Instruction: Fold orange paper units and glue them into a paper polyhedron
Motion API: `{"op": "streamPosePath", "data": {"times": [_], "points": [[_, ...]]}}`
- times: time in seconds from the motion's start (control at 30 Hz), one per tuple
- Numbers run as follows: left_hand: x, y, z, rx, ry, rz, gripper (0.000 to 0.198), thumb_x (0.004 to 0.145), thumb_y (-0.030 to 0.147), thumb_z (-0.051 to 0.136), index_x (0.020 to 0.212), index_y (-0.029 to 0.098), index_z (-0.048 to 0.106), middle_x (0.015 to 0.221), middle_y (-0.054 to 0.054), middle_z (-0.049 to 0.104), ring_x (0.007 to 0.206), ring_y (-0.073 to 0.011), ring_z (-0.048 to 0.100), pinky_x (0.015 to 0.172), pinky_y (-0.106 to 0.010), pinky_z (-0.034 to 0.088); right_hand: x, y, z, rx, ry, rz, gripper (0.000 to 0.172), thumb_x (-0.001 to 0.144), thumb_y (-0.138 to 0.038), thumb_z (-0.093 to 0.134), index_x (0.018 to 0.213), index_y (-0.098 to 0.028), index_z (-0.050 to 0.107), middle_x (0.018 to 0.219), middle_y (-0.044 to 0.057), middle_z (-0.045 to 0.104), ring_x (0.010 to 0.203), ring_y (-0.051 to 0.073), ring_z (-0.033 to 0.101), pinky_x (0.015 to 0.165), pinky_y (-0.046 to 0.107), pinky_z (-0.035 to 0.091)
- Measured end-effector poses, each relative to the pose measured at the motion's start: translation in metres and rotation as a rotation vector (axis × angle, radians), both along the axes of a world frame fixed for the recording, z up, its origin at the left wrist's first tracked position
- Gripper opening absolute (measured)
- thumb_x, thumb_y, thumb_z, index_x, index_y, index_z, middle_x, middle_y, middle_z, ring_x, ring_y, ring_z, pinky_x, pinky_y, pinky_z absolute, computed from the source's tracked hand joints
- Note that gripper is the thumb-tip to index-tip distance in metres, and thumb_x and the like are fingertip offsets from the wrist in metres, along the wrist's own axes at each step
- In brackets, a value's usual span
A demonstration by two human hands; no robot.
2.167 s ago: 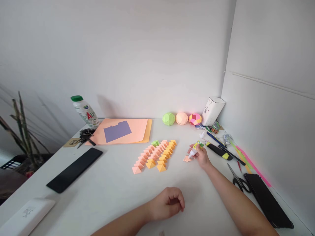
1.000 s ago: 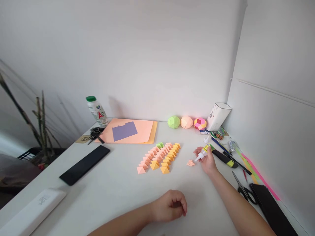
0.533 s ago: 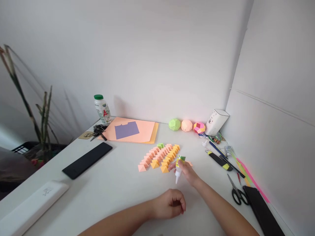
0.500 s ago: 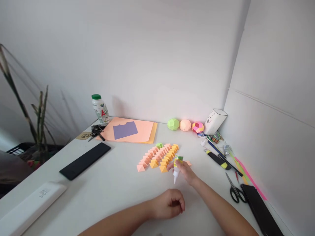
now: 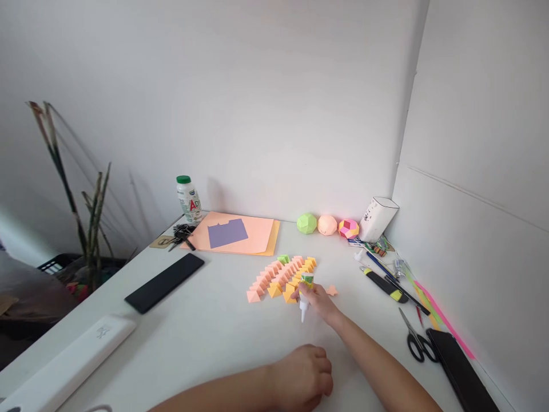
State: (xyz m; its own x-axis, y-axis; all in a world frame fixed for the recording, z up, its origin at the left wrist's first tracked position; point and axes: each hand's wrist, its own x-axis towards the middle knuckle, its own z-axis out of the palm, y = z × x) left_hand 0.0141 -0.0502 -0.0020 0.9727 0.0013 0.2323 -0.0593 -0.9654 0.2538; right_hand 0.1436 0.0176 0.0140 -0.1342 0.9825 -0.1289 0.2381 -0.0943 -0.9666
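My right hand (image 5: 318, 300) is closed round a small glue bottle (image 5: 304, 294) with a white nozzle and a green and yellow label. The nozzle points down above the white table. Just behind it stand rows of small folded paper pyramids in pink (image 5: 266, 278) and orange (image 5: 275, 290), with a few green ones (image 5: 283, 259) at the far end. A small pink paper piece (image 5: 332, 290) lies right of my right hand. Nearer to me, my left hand (image 5: 303, 375) is curled over the table, knuckles up; its fingers hide whatever may be inside.
Three paper balls, green (image 5: 306, 224), pink (image 5: 327, 225) and multicoloured (image 5: 348, 229), line the wall. Scissors (image 5: 416, 339), a cutter (image 5: 383, 284) and a black phone-like slab (image 5: 458, 366) lie right. Left are paper sheets (image 5: 261, 236), a white bottle (image 5: 189, 201), a black slab (image 5: 165, 282) and a long white case (image 5: 71, 363).
My left hand has turned knuckles-up, its fingers curling in, and come nearer to me. The glue bottle stays in my right hand, now more upright. The view has shifted slightly left.
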Motion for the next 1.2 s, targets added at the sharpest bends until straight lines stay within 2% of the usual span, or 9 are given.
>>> {"op": "streamPosePath", "data": {"times": [0.17, 0.23, 0.33, 0.43, 0.6, 0.73, 0.97, 1.13, 1.2], "points": [[-0.019, -0.003, 0.031, 0.156, 0.186, 0.073, 0.005, 0.067, 0.021, 0.063, 0.071, 0.018, 0.061, 0.076, -0.006, 0.062, 0.071, -0.0217, 0.055, 0.059, -0.031, 0.04, 0.005, 0.0, 0.003, -0.005, 0.037, 0.004, 0.053, 0.078, -0.063, 0.047, 0.074, -0.015, 0.07, 0.076, 0.007, 0.066, 0.072, 0.021, 0.057, 0.063, 0.029, 0.041], [-0.034, 0.009, 0.046, 0.043, 0.307, 0.292, 0.015, 0.074, 0.032, 0.057, 0.073, 0.018, 0.063, 0.07, -0.007, 0.063, 0.06, -0.0213, 0.056, 0.051, -0.031, 0.038, 0.008, 0.0, 0.002, -0.002, 0.086, 0.003, 0.054, 0.078, -0.063, 0.046, 0.072, -0.015, 0.07, 0.078, 0.008, 0.067, 0.075, 0.022, 0.058, 0.064, 0.029, 0.042], [-0.05, 0.039, 0.059, -0.092, 0.281, 0.784, 0.016, 0.077, 0.025, 0.052, 0.069, 0.017, 0.063, 0.066, -0.007, 0.062, 0.056, -0.0205, 0.057, 0.049, -0.029, 0.037, 0.012, 0.003, -0.003, -0.015, 0.235, -0.068, 0.053, 0.077, -0.064, 0.047, 0.068, -0.015, 0.067, 0.075, 0.008, 0.068, 0.071, 0.02, 0.059, 0.063, 0.028, 0.044], [-0.049, 0.066, 0.055, -0.096, 0.165, 0.943, 0.026, 0.083, 0.013, 0.038, 0.093, 0.016, 0.061, 0.095, -0.011, 0.061, 0.077, -0.022, 0.06, 0.057, -0.029, 0.04, 0.017, 0.006, -0.009, -0.072, 0.485, -0.197, 0.052, 0.077, -0.064, 0.049, 0.069, -0.015, 0.065, 0.066, 0.007, 0.067, 0.062, 0.019, 0.059, 0.058, 0.028, 0.047], [-0.029, 0.08, 0.023, -0.131, 0.107, 0.957, 0.034, 0.078, 0.01, 0.043, 0.107, 0.02, 0.058, 0.114, -0.013, 0.054, 0.087, -0.0258, 0.056, 0.059, -0.032, 0.04, 0.025, 0.01, -0.013, -0.138, 0.721, -0.307, 0.05, 0.078, -0.062, 0.05, 0.069, -0.015, 0.065, 0.059, 0.006, 0.066, 0.056, 0.018, 0.06, 0.055, 0.027, 0.049], [-0.026, 0.08, 0.007, -0.197, 0.091, 0.974, 0.029, 0.073, 0.007, 0.047, 0.095, 0.018, 0.063, 0.1, -0.013, 0.057, 0.076, -0.0251, 0.056, 0.061, -0.034, 0.039, 0.026, 0.01, -0.014, -0.127, 0.748, -0.313, 0.05, 0.077, -0.063, 0.05, 0.068, -0.015, 0.064, 0.056, 0.005, 0.064, 0.056, 0.017, 0.06, 0.056, 0.028, 0.049], [-0.026, 0.075, 0.016, -0.455, -0.052, 1.113, 0.01, 0.075, 0.014, 0.048, 0.071, 0.017, 0.057, 0.084, -0.009, 0.057, 0.066, -0.0206, 0.054, 0.058, -0.031, 0.036, 0.022, 0.008, -0.014, -0.109, 0.733, -0.277, 0.049, 0.076, -0.062, 0.052, 0.07, -0.015, 0.064, 0.057, 0.006, 0.063, 0.058, 0.019, 0.059, 0.054, 0.028, 0.047], [-0.019, 0.062, 0.038, -0.856, -0.187, 1.107, 0.022, 0.081, 0.035, 0.046, 0.065, 0.019, 0.046, 0.057, 0.002, 0.049, 0.047, -0.0116, 0.044, 0.047, -0.024, 0.034, 0.022, 0.004, 0.008, -0.096, 0.756, -0.265, 0.051, 0.08, -0.064, 0.044, 0.07, -0.017, 0.062, 0.057, 0.004, 0.06, 0.054, 0.016, 0.054, 0.05, 0.025, 0.042], [-0.017, 0.056, 0.04, -1.431, -0.406, 0.939, 0.027, 0.075, 0.039, 0.058, 0.064, 0.019, 0.044, 0.054, 0.005, 0.042, 0.046, -0.0087, 0.037, 0.047, -0.022, 0.033, 0.022, 0.001, 0.025, -0.022, 0.747, -0.234, 0.051, 0.082, -0.064, 0.039, 0.074, -0.018, 0.061, 0.057, 0.002, 0.059, 0.051, 0.015, 0.051, 0.05, 0.025, 0.04]]}}
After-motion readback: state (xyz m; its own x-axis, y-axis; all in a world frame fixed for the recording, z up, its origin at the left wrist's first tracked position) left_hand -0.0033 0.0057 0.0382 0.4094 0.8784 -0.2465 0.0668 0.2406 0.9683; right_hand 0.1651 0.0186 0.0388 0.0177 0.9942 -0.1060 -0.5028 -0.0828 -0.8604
